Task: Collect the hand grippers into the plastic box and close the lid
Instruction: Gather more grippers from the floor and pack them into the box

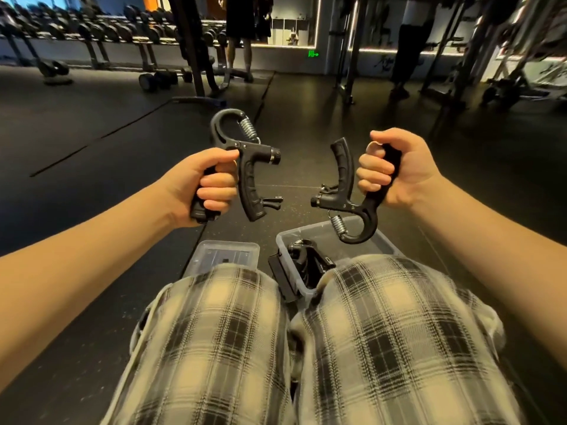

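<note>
Left hand: the left hand (211, 182) is up in front of the knees, with its fingers curled tight round 1 handle of a black hand gripper.
Left gripper: the left hand gripper (250, 176) stands upright, with its round loop and silver spring on top. Its other handle hangs free beside the fingers.
Right hand: the right hand (392, 170) is also up, and its fingers and thumb are wrapped round 1 handle of another black hand gripper.
Right gripper: the right hand gripper (348, 204) is upside down, with its loop and spring at the bottom. Its free handle points up. The loop hangs over the far part of the box and does not touch it.
Gap: the 2 grippers are apart, with floor showing between them.
Box: the clear plastic box (283, 240) sits on the floor in front of the right knee, which hides part of it. Its top is open.
In the box: a black gripper in the box (303, 260) lies inside. A black handle sticks out over the near left edge. I cannot tell how many are in there.
Lid: the clear lid (228, 251) lies flat on the floor just left of the box, partly behind the left knee.
Legs: checked trousers (383, 332) cover both knees.
Floor: the dark floor (92, 124) is made of mats.
Far back: a dumbbell rack (92, 29) stands along the wall.
</note>
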